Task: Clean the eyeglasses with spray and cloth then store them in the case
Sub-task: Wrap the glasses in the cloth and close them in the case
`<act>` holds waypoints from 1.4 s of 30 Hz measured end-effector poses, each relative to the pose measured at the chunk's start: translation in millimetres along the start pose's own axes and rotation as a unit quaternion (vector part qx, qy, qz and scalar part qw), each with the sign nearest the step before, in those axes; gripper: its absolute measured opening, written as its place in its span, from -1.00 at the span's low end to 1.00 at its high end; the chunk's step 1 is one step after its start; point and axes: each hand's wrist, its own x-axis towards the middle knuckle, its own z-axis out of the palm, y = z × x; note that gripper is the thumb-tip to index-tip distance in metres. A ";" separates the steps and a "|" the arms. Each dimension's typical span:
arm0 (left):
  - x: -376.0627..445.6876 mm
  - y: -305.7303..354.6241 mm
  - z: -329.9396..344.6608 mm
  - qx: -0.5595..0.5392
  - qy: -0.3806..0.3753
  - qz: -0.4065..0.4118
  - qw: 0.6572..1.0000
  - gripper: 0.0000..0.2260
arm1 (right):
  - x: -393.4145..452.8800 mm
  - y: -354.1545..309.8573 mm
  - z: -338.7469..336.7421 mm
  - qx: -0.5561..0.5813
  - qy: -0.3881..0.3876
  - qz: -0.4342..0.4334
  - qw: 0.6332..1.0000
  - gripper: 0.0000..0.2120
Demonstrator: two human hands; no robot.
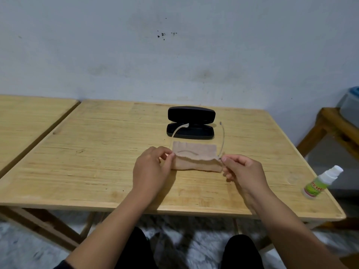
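Both hands (153,167) (242,169) pinch cloth-draped eyeglasses (222,138) before open case (191,123).

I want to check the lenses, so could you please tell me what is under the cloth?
The tan cloth drapes over the eyeglasses' front; only the temple arms show, pointing toward the open case. The lenses are hidden.

I cannot see the eyeglasses' (222,136) lenses; the cloth (196,158) covers them. Spray bottle (321,182) label is too blurred to read.
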 end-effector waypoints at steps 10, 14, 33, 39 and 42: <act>1.9 14.1 19.7 0.018 -0.015 -0.083 0.996 -0.79 | -1.8 8.6 13.4 0.011 0.008 0.009 1.000 -0.81; 5.2 8.3 12.3 -0.015 0.002 -0.075 0.997 -0.91 | 5.9 8.7 3.7 -0.038 0.057 -0.019 0.997 -0.89; 72.3 -19.2 25.4 -0.006 -0.178 -0.019 0.984 -0.96 | 76.0 -14.0 9.3 -0.359 -0.063 -0.133 0.922 -0.93; 71.1 -21.1 11.9 -0.137 -0.209 0.013 0.968 -0.88 | 72.8 -12.1 -9.8 -0.160 -0.151 -0.093 0.971 -0.72; 67.3 -34.2 11.8 -0.187 -0.247 0.044 0.950 -0.80 | 73.7 -6.9 -7.9 -0.124 -0.192 -0.084 0.970 -0.73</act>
